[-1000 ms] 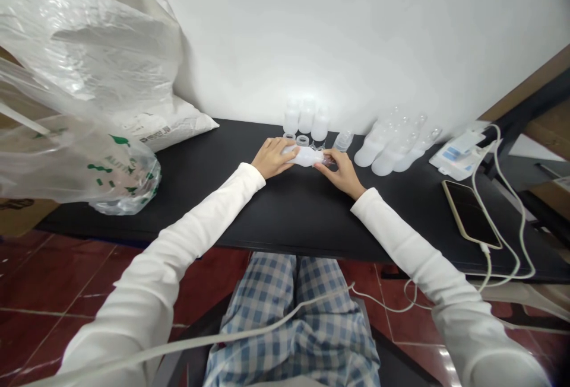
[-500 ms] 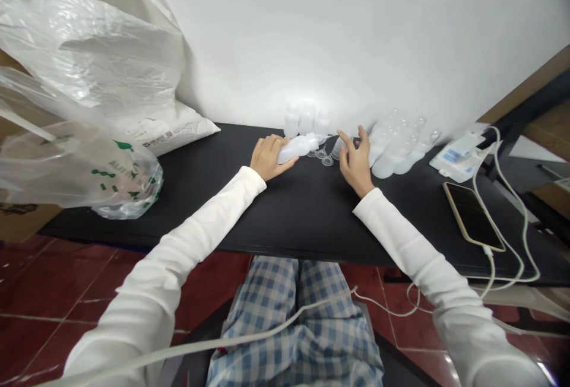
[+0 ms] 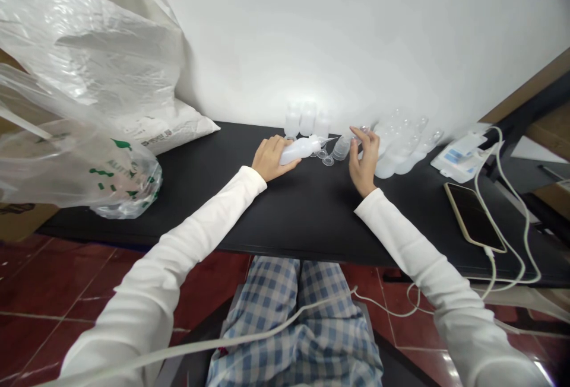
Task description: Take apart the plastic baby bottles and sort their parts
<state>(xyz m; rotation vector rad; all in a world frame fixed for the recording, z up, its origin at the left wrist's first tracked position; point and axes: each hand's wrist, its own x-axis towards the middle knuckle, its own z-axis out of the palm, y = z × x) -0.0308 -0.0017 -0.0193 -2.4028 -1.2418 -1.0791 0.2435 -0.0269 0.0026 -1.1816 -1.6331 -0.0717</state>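
Note:
My left hand (image 3: 271, 159) is closed around a small white plastic bottle (image 3: 299, 149) that lies tilted on the black table (image 3: 276, 203), its nozzle pointing right. My right hand (image 3: 364, 159) is raised just right of it, palm turned inward, with the fingertips pinching a small clear cap (image 3: 364, 130). A clear cap piece (image 3: 328, 161) and a clear bottle (image 3: 342, 147) on its side lie between the two hands. Three white bottles (image 3: 306, 119) stand upright by the wall behind them.
A row of clear bottles (image 3: 398, 146) lies on its side to the right. Farther right are a white charger box (image 3: 458, 155), a phone (image 3: 474, 216) and white cables (image 3: 512, 221). Large plastic bags (image 3: 84, 108) fill the table's left end.
The left hand has kept the white bottle and shifted it slightly. The right hand let go of the bottle's tip, moved right and turned, and now pinches a small clear piece.

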